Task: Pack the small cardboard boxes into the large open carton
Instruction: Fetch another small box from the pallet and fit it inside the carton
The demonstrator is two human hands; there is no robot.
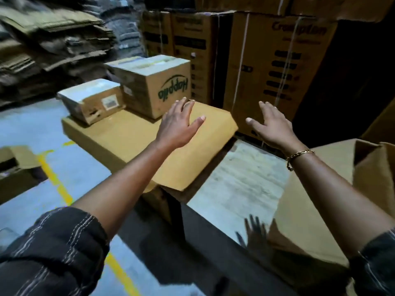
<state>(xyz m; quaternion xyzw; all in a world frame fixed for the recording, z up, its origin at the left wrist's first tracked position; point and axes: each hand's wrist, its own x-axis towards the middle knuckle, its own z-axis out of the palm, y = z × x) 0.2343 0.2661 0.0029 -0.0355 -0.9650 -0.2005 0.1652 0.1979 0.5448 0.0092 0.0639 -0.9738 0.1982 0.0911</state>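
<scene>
Two small cardboard boxes stand on a flat tan carton [119, 135]: a low taped box [92, 99] on the left and a taller box with green lettering [154, 84] behind it. My left hand [177, 122] hovers over the flat carton, fingers spread, just in front of the lettered box. My right hand [271, 124] reaches forward to the right of it, fingers apart, a gold bracelet on the wrist. Both hands hold nothing. The large open carton [372, 171] stands at the right, its flaps up, under my right forearm.
Tall printed cartons [277, 60] are stacked at the back. Flattened cardboard sheets [49, 45] pile up at the back left. An open box [17, 169] sits on the floor at the left beside a yellow floor line [55, 178]. Bare concrete [239, 184] lies between the cartons.
</scene>
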